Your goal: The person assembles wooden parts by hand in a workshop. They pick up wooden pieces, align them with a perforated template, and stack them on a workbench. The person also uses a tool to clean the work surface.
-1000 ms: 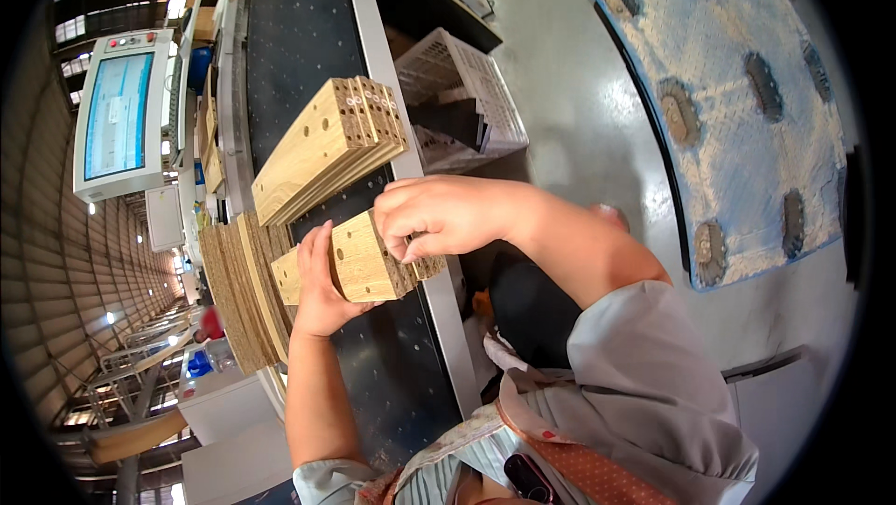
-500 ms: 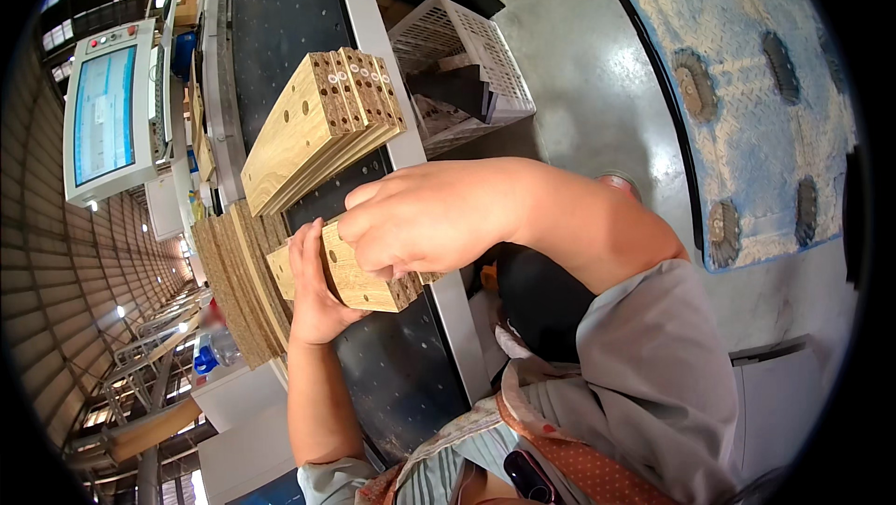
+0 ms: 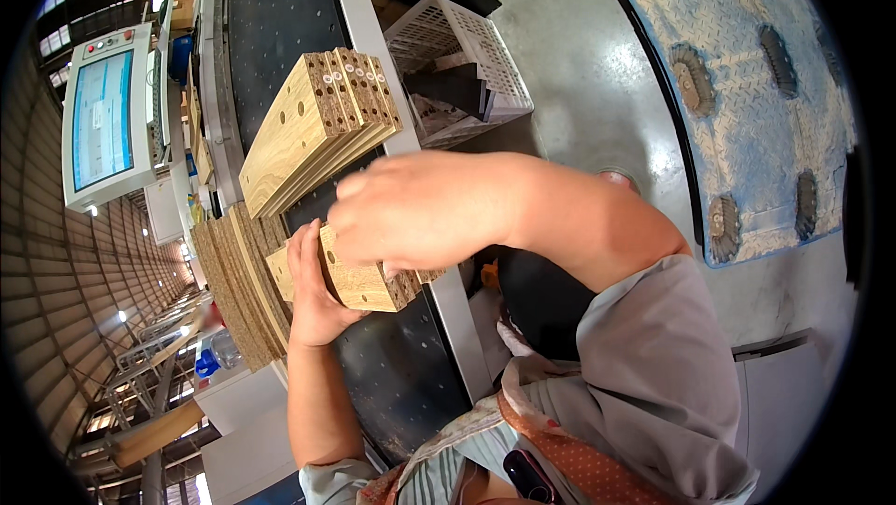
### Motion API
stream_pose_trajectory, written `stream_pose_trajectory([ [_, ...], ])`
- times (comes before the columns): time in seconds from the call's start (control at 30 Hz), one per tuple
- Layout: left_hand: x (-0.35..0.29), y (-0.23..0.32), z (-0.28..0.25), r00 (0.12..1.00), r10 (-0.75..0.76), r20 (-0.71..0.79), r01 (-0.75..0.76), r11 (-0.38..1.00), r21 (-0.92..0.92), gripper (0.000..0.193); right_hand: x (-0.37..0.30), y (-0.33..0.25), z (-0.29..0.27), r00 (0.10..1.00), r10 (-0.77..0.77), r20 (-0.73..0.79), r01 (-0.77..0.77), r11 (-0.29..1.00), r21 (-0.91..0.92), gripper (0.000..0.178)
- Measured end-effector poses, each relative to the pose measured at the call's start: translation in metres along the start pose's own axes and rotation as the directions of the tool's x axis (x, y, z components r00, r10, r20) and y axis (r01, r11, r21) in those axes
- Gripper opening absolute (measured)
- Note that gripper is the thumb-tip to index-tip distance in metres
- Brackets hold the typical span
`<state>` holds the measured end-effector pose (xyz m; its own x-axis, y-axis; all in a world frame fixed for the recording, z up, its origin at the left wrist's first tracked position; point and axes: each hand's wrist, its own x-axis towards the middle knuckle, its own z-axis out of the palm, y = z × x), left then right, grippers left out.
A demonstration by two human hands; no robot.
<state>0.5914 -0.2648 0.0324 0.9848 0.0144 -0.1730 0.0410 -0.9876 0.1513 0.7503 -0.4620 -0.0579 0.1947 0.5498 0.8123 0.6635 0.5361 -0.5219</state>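
Observation:
A short stack of wood-grain particleboard panels (image 3: 355,287) lies on the black bed, its top face drilled with holes. My left hand (image 3: 319,292) grips this stack, fingers across the top and thumb along the near edge. Over the same stack hovers my right hand (image 3: 415,209), curled closed; its fingertips and anything in them are hidden. Just beyond stands another group of matching panels (image 3: 297,136) on edge, with rows of holes and small white round marks on their ends.
Larger raw boards (image 3: 241,281) are piled left of my left hand. A control screen (image 3: 103,122) stands at the far left. Right of the metal bed rail (image 3: 371,29) sits a white plastic crate (image 3: 504,66) with dark pieces inside. A blue, dusty ribbed platform (image 3: 737,122) lies further right.
My right hand has lifted slightly and shifted a little to the left above the panels. My left hand keeps its hold on the stack.

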Motion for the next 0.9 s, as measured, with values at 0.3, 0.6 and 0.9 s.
stream_pose_trajectory([
  [0.3, -0.001, -0.002, 0.001, 1.0, -0.002, -0.015, 0.003, 0.998, 0.061, 0.122, -0.001, 0.003, 0.0, 0.929, 0.366, 0.063, -0.367, 0.93, 0.017, 0.044],
  [0.6, -0.001, 0.0, -0.001, 0.998, 0.056, -0.031, -0.053, 0.995, 0.079, 0.122, -0.013, -0.01, 0.006, 0.82, 0.558, -0.131, -0.553, 0.83, 0.073, 0.053],
  [0.9, -0.034, 0.006, 0.0, 0.943, 0.076, -0.323, -0.032, 0.99, 0.14, 0.121, -0.068, -0.094, 0.083, 0.697, 0.701, -0.15, -0.504, 0.628, 0.593, 0.04],
])
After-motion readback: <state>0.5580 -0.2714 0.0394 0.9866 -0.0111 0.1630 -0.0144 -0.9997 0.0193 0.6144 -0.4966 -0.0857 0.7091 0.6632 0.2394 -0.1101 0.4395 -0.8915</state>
